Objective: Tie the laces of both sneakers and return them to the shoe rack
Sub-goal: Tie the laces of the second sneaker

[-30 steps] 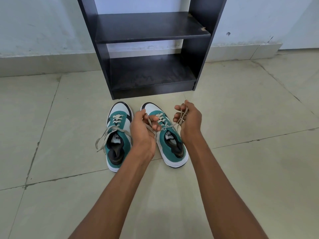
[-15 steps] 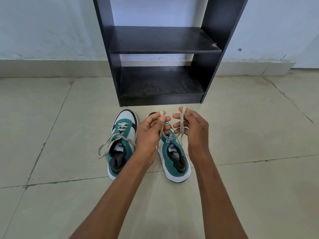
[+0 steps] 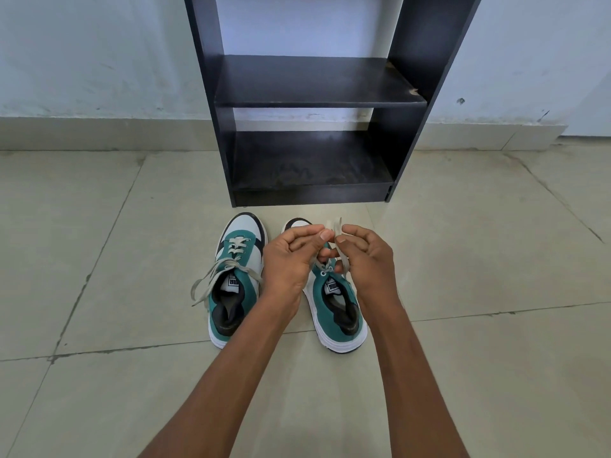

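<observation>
Two teal, white and black sneakers stand side by side on the floor, toes toward the shoe rack point(image 3: 310, 97). The left sneaker point(image 3: 236, 279) has loose grey laces trailing over its left side. Above the right sneaker point(image 3: 337, 309), my left hand point(image 3: 287, 259) and my right hand point(image 3: 367, 259) meet, each pinching an end of its grey lace point(image 3: 335, 226). The hands hide the right sneaker's toe and most of its lacing.
The black rack has two bare shelves and stands against a pale wall with a tiled skirting. Large beige floor tiles with dark grout lines surround the shoes on all sides.
My hands have come together over the right sneaker, the lace ends now crossing between the fingertips. The view has shifted nearer, with the rack lower in the frame.
</observation>
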